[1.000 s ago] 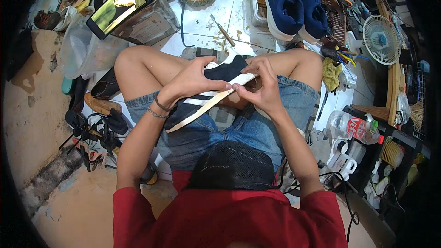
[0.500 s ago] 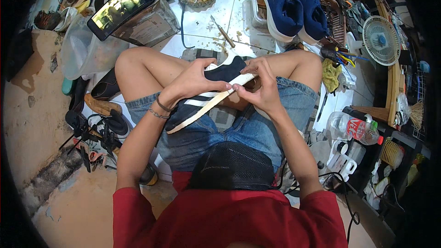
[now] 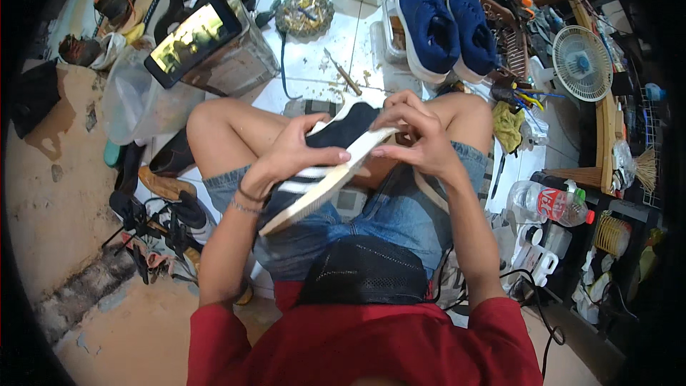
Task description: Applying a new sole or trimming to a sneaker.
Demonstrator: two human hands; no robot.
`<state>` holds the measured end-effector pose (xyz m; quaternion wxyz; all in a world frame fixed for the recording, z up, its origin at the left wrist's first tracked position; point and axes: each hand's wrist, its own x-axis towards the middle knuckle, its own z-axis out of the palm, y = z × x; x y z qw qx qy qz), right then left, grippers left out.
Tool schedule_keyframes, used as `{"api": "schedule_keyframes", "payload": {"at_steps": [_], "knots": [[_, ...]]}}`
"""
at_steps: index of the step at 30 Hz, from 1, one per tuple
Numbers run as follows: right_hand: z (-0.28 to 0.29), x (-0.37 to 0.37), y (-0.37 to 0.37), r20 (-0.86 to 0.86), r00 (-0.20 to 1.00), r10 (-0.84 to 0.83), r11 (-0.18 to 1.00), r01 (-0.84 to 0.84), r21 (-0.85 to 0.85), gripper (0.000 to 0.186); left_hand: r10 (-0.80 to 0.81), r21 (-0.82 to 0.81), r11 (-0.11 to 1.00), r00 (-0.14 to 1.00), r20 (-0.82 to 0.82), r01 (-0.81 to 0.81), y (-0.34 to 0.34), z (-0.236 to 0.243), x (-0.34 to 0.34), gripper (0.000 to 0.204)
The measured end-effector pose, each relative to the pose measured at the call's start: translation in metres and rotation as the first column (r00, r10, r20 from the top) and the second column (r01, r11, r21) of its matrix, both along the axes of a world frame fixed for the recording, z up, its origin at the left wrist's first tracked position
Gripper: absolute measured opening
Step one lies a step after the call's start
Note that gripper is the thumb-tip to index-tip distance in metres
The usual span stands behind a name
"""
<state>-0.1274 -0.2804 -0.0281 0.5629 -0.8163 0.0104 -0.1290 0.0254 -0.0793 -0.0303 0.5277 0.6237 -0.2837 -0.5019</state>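
Observation:
Over my lap is a black sneaker (image 3: 341, 126) with white stripes, held sideways with its cream sole edge along the lower right. My left hand (image 3: 307, 150) is wrapped round its side, thumb lying near the sole. My right hand (image 3: 421, 139) grips the sole at the upper right end with bent fingers and thumb. A pale, narrow strip (image 3: 432, 193) shows below my right hand; what it is joined to is unclear. A slim tool with a wooden handle (image 3: 349, 80) lies on the tiles beyond the shoe.
A phone (image 3: 191, 43) leans on a box at upper left; an ashtray (image 3: 304, 14) sits beside it. Blue sneakers (image 3: 429, 28) stand at upper right. A fan (image 3: 580, 64), a plastic bottle (image 3: 550, 201), shoes (image 3: 179, 214) and a translucent bin (image 3: 143, 104) surround me.
My hands and the sneaker have shifted slightly, with my right fingers raised and more curled. The pale strip now shows below my right hand. The whole view has shifted a little downward.

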Motion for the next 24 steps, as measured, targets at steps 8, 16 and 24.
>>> {"api": "schedule_keyframes", "payload": {"at_steps": [8,16,24], "knots": [[0.090,0.014,-0.017,0.176,0.955,0.239,0.967,-0.251,0.044,0.031,0.066,-0.213,0.965,0.927,-0.368,-0.153,0.028,0.035,-0.028,0.071],[0.108,0.010,0.011,0.353,0.931,0.093,0.988,-0.130,0.081,0.025,0.033,-0.330,0.916,0.863,-0.504,-0.228,0.037,0.057,-0.051,0.082],[0.118,0.000,0.010,0.465,0.883,0.054,0.998,-0.041,-0.039,0.027,0.018,-0.361,0.909,0.885,-0.466,-0.208,0.035,0.055,-0.052,0.079]]}}
